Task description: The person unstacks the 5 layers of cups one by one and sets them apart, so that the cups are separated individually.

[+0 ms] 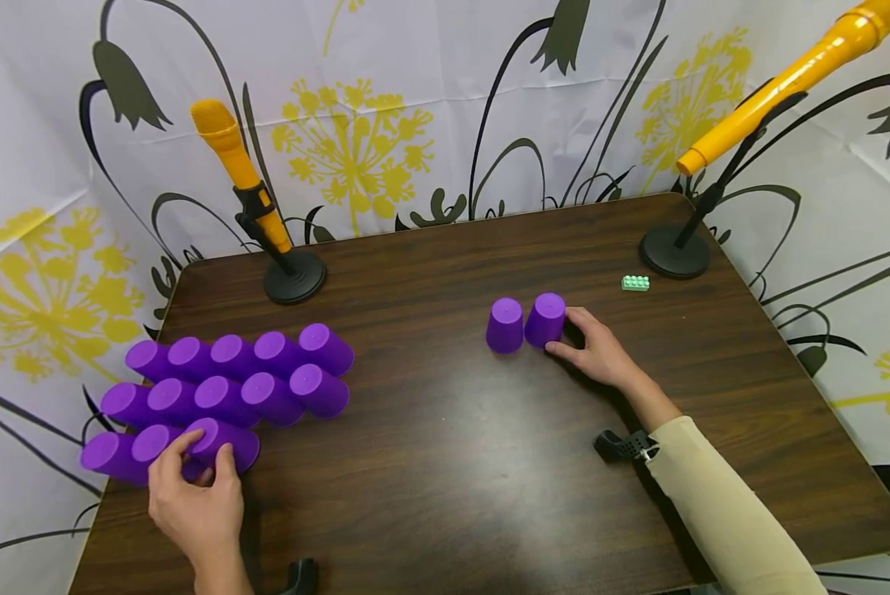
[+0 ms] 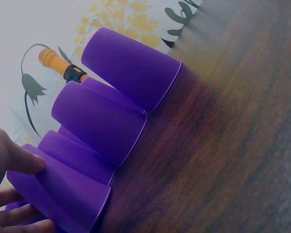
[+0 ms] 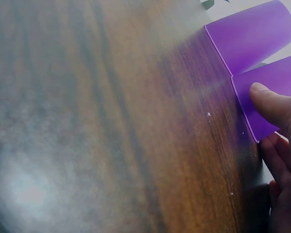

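Observation:
Upside-down purple plastic cups stand in three rows on the left side of the table. My left hand (image 1: 195, 496) holds the right-end cup (image 1: 229, 445) of the front row, thumb on one side and fingers on the other; the left wrist view shows the thumb (image 2: 31, 162) lying against its wall. Farther right, two more inverted cups stand side by side. My right hand (image 1: 597, 347) grips the right one of this pair (image 1: 544, 321), thumb in front and fingers round the far side. Its neighbour, another purple cup (image 1: 505, 326), stands close on its left.
Orange microphones on black stands rise at the back left (image 1: 229, 153) and back right (image 1: 794, 87). A small green toy brick (image 1: 635, 283) lies near the right stand. Behind the brown wooden table (image 1: 445, 479) hangs a flower-patterned cloth (image 1: 415, 49).

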### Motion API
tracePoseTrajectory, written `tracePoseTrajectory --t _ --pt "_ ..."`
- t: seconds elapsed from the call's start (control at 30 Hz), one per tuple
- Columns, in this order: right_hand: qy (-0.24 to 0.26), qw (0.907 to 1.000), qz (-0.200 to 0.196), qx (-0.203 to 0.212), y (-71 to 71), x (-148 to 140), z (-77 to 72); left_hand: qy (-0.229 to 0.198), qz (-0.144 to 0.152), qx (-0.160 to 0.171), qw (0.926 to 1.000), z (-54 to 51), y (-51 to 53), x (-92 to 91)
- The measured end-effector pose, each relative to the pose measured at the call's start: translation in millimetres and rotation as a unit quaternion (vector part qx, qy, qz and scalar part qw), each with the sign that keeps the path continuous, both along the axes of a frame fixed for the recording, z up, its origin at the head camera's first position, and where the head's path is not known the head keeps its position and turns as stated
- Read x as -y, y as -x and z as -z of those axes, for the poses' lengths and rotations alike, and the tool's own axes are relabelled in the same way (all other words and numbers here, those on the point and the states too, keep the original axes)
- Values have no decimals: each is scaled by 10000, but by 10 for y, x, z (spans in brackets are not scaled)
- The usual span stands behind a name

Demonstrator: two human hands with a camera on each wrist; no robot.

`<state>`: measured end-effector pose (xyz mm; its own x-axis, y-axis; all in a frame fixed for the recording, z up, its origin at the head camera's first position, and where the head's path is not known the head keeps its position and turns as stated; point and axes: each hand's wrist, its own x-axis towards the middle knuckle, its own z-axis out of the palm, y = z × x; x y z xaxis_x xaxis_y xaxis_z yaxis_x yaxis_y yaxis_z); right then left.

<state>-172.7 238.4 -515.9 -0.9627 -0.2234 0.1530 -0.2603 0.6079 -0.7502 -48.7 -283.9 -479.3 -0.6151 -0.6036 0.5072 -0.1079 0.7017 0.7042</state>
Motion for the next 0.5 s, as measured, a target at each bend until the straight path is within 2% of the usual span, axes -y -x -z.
tracePoseTrajectory --t 0.27,0.4,0.5 --pt "18 10000 18 26 -9 5 -13 156 77 -33 9998 -9 -37 6" --pt "13 10000 14 22 -6 8 -7 144 54 -135 9998 -102 -72 -36" --pt "8 10000 14 15 -6 7 -8 269 84 -359 9990 -186 -90 -58"
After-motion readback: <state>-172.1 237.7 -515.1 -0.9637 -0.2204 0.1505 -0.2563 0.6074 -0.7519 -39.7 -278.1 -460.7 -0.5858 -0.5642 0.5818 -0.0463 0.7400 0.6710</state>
